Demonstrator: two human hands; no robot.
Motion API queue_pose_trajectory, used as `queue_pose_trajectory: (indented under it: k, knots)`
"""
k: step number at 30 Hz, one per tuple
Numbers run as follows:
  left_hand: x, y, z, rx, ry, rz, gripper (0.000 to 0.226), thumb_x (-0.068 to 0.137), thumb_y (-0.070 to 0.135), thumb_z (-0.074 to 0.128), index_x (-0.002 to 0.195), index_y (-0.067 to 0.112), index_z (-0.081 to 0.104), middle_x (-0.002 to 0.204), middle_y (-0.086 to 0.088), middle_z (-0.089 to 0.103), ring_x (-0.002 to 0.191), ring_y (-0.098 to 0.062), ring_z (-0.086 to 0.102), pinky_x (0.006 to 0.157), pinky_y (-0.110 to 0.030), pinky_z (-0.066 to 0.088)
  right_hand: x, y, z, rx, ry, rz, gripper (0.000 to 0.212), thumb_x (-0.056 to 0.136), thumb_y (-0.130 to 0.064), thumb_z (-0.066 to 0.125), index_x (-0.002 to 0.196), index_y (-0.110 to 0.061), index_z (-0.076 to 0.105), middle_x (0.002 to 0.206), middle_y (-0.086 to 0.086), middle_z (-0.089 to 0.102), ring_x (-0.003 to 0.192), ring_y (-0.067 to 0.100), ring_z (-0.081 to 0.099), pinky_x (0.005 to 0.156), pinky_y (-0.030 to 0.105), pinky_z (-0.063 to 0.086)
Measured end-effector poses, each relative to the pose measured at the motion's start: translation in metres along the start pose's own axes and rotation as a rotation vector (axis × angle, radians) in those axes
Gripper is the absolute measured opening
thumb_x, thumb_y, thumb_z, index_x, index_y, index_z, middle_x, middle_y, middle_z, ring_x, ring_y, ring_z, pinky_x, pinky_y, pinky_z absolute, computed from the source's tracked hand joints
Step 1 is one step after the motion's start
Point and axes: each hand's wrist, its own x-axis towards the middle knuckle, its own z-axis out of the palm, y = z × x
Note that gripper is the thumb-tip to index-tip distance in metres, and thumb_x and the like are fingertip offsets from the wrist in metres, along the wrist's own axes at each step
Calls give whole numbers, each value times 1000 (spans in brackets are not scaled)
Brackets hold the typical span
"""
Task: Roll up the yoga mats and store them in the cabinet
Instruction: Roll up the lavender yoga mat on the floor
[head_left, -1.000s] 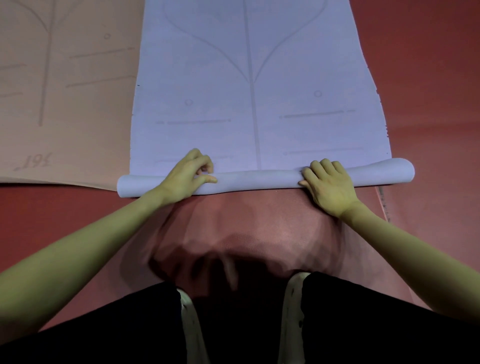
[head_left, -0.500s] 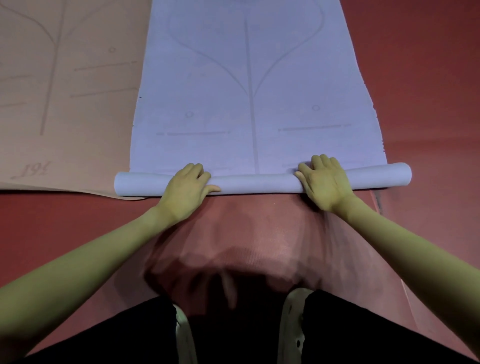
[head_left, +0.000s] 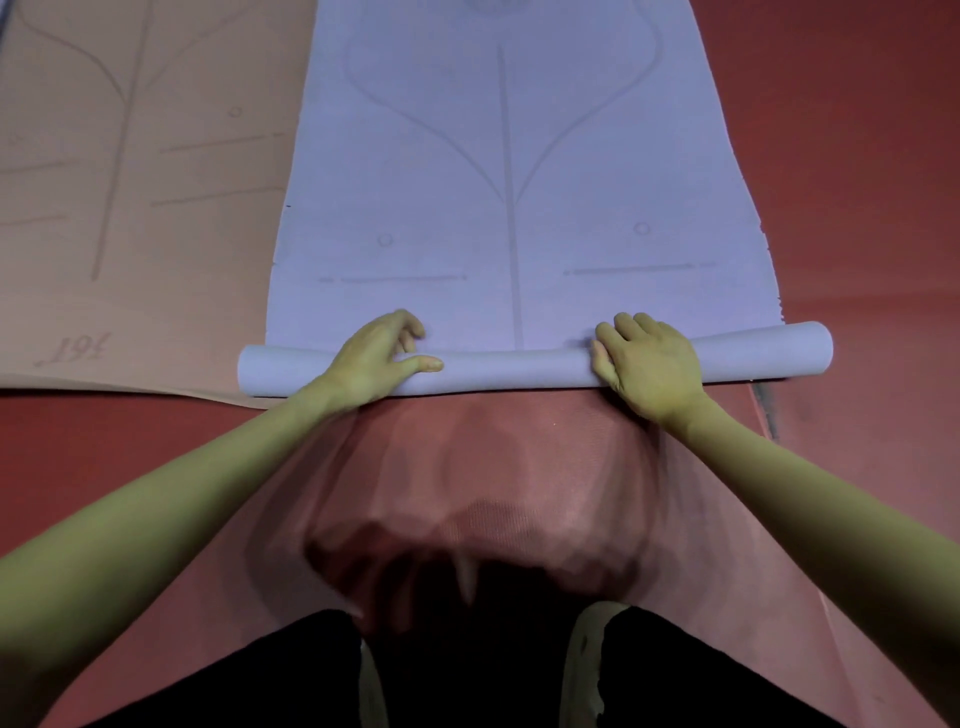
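Lilac foam, seen from above the kneeling person: the mat (head_left: 509, 208) lies flat on the red floor (head_left: 857, 156), its near end wound into a thin roll (head_left: 519, 366) that runs crosswise in front of the knees. The left hand (head_left: 371, 358) curls over the roll left of centre, thumb laid along its near side and fingers hooked over the far side. The right hand (head_left: 649, 358) lies on top right of centre, fingers bent over the far edge. Both hold the roll; neither is spread flat.

Likely faults from here, as a judgement. The roll bows slightly and its right end sits a little farther away than the left, so uneven pushing would probably wind it into a cone with stepped ends. Both ends stick out well beyond the hands, so they may loosen. Most of the mat is still unrolled.

Surroundings: a tan mat (head_left: 135, 197) lies flat just beside the lilac one on the left, and the roll's left end overlaps its near corner; friction there could drag that end. A reddish mat (head_left: 519, 467) lies under the knees, touching the roll's near side. No cabinet is in view.
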Motion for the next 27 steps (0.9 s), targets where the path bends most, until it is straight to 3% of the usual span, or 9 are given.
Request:
queue_pose_trajectory:
  k: [3, 5, 8, 11, 14, 18, 21, 24, 27]
  knots:
    - [-10, 5, 6, 114, 128, 151, 35, 87, 46, 61, 91, 11, 61, 87, 1, 49, 83, -17, 46, 76, -28, 38, 14, 6, -7, 62, -151, -8, 46, 92, -37, 28, 70, -12, 59, 64, 7, 53, 59, 31, 55, 47, 30, 31]
    - [-18, 7, 10, 271, 229, 238, 44, 92, 47, 45, 93, 7, 63, 87, -5, 50, 82, -24, 47, 75, -30, 37, 28, 7, -10, 77, -276, 22, 63, 91, -46, 12, 79, -14, 65, 77, 6, 62, 74, 31, 60, 55, 31, 31]
    - [-24, 5, 10, 514, 221, 354, 55, 93, 52, 41, 103, 2, 63, 90, -12, 53, 80, -30, 50, 76, -40, 44, 38, 10, -4, 37, -396, 100, 53, 102, -40, 25, 91, -12, 68, 96, 8, 67, 92, 31, 62, 66, 33, 35]
    - [-13, 5, 5, 558, 153, 362, 56, 94, 49, 38, 98, -1, 64, 87, -15, 55, 74, -33, 53, 70, -41, 49, 36, 5, -1, 24, -308, 133, 45, 100, -31, 34, 82, -7, 67, 84, 14, 63, 81, 35, 61, 63, 36, 42]
    - [0, 5, 2, 471, 70, 276, 60, 92, 52, 35, 99, 1, 66, 89, -14, 57, 80, -34, 55, 75, -39, 46, 33, -3, 5, -1, -120, 136, 34, 91, -23, 37, 72, -5, 59, 69, 16, 52, 62, 33, 52, 57, 35, 40]
    - [16, 3, -6, 342, -48, 175, 54, 93, 55, 45, 98, 5, 66, 94, -11, 60, 92, -29, 54, 83, -36, 41, 28, -10, 3, -15, -26, 132, 32, 97, -28, 35, 80, -7, 52, 75, 12, 51, 67, 31, 46, 62, 39, 35]
    - [28, 6, -14, 330, -177, 97, 76, 81, 70, 29, 94, 5, 65, 94, -10, 60, 91, -26, 54, 84, -38, 42, 10, -11, 2, 2, -18, 37, 40, 96, -43, 37, 88, -5, 51, 87, 14, 49, 78, 31, 45, 72, 42, 33]
    - [28, 2, -13, 248, -170, 82, 68, 82, 65, 37, 100, 7, 66, 98, -7, 61, 96, -23, 55, 86, -32, 40, 13, -16, 7, -10, 2, 85, 44, 96, -46, 37, 89, -5, 51, 86, 15, 50, 77, 32, 46, 71, 41, 32]
    - [21, 4, -10, 153, -37, 133, 59, 80, 60, 47, 102, 8, 65, 96, -1, 58, 92, -19, 53, 83, -25, 36, 24, -16, 12, -66, 19, 116, 42, 95, -43, 38, 85, -6, 53, 77, 13, 50, 70, 30, 47, 63, 38, 32]
